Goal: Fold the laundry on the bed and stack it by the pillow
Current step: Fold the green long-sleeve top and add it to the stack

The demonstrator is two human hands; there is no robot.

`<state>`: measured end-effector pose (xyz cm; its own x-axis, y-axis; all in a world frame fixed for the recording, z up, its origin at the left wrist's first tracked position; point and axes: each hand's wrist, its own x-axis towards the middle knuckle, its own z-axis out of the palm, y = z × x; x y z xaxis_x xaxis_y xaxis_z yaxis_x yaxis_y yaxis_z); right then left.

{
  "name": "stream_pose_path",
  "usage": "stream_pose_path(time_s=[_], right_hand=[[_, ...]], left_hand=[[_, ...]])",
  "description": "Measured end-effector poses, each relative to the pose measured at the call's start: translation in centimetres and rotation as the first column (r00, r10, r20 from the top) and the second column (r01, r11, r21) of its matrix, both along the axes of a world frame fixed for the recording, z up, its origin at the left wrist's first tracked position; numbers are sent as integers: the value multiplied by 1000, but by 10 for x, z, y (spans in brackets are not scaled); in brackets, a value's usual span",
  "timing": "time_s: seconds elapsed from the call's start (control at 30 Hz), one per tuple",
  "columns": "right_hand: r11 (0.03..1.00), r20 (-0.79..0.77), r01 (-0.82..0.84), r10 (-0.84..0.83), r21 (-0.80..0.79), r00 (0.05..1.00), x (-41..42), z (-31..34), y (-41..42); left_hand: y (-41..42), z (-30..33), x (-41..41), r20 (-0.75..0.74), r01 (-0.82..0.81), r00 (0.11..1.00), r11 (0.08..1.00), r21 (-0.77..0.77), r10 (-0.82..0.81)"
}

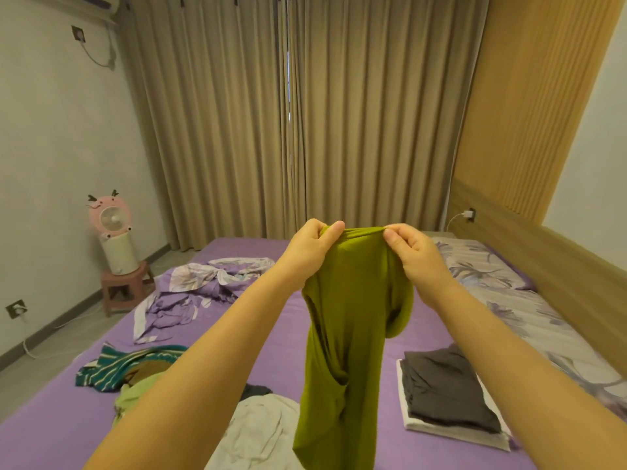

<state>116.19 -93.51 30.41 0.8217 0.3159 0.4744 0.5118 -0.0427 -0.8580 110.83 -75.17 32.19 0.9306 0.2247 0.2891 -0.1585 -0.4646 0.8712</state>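
The olive-green knitted garment (342,334) hangs in the air over the middle of the purple-sheeted bed (61,432), held up by its top edge. The left hand (314,247) pinches one end of that edge between thumb and curled fingers, and the right hand (412,251) pinches the other end in the same way, so both are grasping the cloth.

The garment hangs narrow and bunched, with a twist low down and a sleeve or fold looped out on the right side. In my judgement the main risk is that it is laid down in this state: the twist would then be folded in, giving a lumpy, uneven packet. The grip is only a fingertip pinch on a small bit of cloth, so a shake to open it could pull one corner free and drop it onto the white crumpled cloth (261,432) below it.

To the right lies the folded stack, a dark grey garment on a white one (451,398), beside the floral grey pillow (475,262). A careless placement could knock its edges askew. On the left lie a teal striped garment (118,364), a light green piece (135,395) and a crumpled lilac floral sheet (193,290), still unfolded.

No brand, label or writing can be read on anything here.
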Motion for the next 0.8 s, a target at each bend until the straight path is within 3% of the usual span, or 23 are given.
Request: stream_pose_path(time_s=[0.07,0.17,0.3,0.37,0.57,0.7,0.8], right_hand=[[999,-28,35,-33,41,999,5,3,1],[992,-61,77,-71,99,996,11,6,-6],[985,-87,109,-98,130,991,13,5,-20],[986,-111,109,-94,130,989,14,3,-27],[999,-157,20,-26,-41,987,6,-3,-30],[948,-168,-286,262,-138,950,-10,-6,-13],[910,-202,-331,285,-251,937,-16,-8,-1]], left_hand=[[0,-3,-1,-10,47,999,999,-24,-47],[11,-4,-3,-126,252,957,965,-70,-259],[25,-9,-2,-274,332,923,918,214,-270],[31,-15,-2,-308,336,918,904,264,-251],[32,-15,-6,-182,380,902,919,-102,-392],[9,-3,-2,-120,473,871,879,-63,-477],[-1,-2,1,-125,493,861,870,-30,-492]])
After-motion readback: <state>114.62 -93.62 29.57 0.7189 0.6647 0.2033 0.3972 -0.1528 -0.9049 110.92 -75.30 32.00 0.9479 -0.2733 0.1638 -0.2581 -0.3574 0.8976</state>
